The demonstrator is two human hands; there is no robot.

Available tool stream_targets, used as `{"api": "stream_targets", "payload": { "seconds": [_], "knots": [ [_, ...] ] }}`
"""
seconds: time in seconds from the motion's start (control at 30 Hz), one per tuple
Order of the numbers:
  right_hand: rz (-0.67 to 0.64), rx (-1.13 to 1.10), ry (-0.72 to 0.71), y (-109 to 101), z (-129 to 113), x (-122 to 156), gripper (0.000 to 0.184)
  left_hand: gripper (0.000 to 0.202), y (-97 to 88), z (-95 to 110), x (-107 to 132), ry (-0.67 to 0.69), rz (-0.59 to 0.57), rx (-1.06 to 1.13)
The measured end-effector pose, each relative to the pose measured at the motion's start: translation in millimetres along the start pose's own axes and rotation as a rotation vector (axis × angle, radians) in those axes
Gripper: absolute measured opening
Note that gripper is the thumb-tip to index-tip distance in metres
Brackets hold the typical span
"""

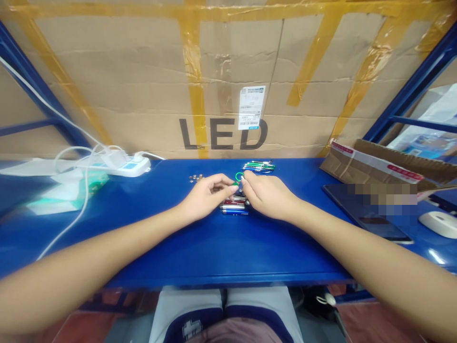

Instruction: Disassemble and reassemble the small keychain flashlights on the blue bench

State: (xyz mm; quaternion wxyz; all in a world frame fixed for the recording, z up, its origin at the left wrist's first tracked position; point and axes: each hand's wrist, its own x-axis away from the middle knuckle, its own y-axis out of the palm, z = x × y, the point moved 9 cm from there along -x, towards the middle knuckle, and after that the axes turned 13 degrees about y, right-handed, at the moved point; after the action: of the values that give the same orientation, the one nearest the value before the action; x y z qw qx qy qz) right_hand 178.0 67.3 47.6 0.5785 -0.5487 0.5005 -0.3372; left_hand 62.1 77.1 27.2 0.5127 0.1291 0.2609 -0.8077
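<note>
Both hands meet at the middle of the blue table (214, 247). My left hand (209, 193) has its fingers curled and pinched toward a small green keyring item (238, 177). My right hand (266, 193) is closed too, its fingertips pinching the same small piece from the right. Directly below the fingers lies a pile of small pen-like tubes (233, 207), red, silver and blue. A second row of similar tubes, green and blue (259, 166), lies just behind the hands. A little cluster of button cells (196, 178) sits to the left of my left hand.
A white power strip (124, 164) with cables lies at the back left, beside a white and green package (67, 190). A dark tablet (371, 214), a cardboard box (371, 164) and a white mouse (439, 224) are at the right. A big cardboard sheet marked LED (223, 133) stands behind.
</note>
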Motion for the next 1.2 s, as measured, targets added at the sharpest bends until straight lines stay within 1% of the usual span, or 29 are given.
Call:
{"api": "stream_targets", "payload": {
  "seconds": [0.13,0.23,0.3,0.43,0.53,0.63,0.67,0.7,0.77,0.83,0.97,1.1,1.2],
  "knots": [
    [-0.073,-0.265,0.001,5.8,3.0,-3.9,0.032,0.031,-5.9,-3.2,-1.4,0.019,0.011,-0.085],
    [-0.144,-0.459,-0.02,10.4,2.7,-6.5,0.035,0.033,-11.7,-1.7,-2.4,0.07,0.021,-0.186],
    [-0.158,-0.529,-0.028,10.9,3.3,-7.7,0.035,0.031,-12.4,2.6,-2.8,0.12,0.012,-0.245],
    [-0.133,-0.601,-0.032,6.8,6.7,-9.9,0.035,0.024,-6.0,10.5,-1.9,0.182,-0.043,-0.304],
    [-0.065,-0.556,0.025,2.0,18.2,-14.9,0.033,0.027,-5.3,11.3,-0.8,0.165,-0.028,-0.295],
    [0.021,-0.463,0.145,-2.4,42.2,-24.0,0.03,0.031,-8.6,10.5,-0.3,0.14,0.002,-0.314],
    [0.028,-0.437,0.173,-2.0,50.3,-27.6,0.031,0.032,-10.0,9.9,-0.4,0.128,0.009,-0.322],
    [0.02,-0.407,0.185,-0.3,57.0,-31.4,0.033,0.033,-11.5,9.2,-0.5,0.117,0.015,-0.329],
    [-0.046,-0.337,0.197,8.4,68.2,-38.8,0.037,0.033,-14.0,8.7,-1.1,0.105,0.024,-0.345],
    [-0.096,-0.262,0.227,17.2,78.6,-44.2,0.037,0.032,-15.7,9.5,-1.7,0.111,0.03,-0.356],
    [-0.162,-0.171,0.272,30.3,88.0,-47.5,0.033,0.03,-17.0,8.6,-2.1,0.113,0.032,-0.35],
    [-0.18,-0.123,0.333,37.7,95.5,-46.5,0.025,0.028,-16.7,6.6,-1.7,0.106,0.021,-0.341],
    [-0.145,-0.138,0.311,38.7,96.4,-47.5,0.019,0.026,-16.7,6.8,-1.7,0.115,0.02,-0.333]
  ]
}}
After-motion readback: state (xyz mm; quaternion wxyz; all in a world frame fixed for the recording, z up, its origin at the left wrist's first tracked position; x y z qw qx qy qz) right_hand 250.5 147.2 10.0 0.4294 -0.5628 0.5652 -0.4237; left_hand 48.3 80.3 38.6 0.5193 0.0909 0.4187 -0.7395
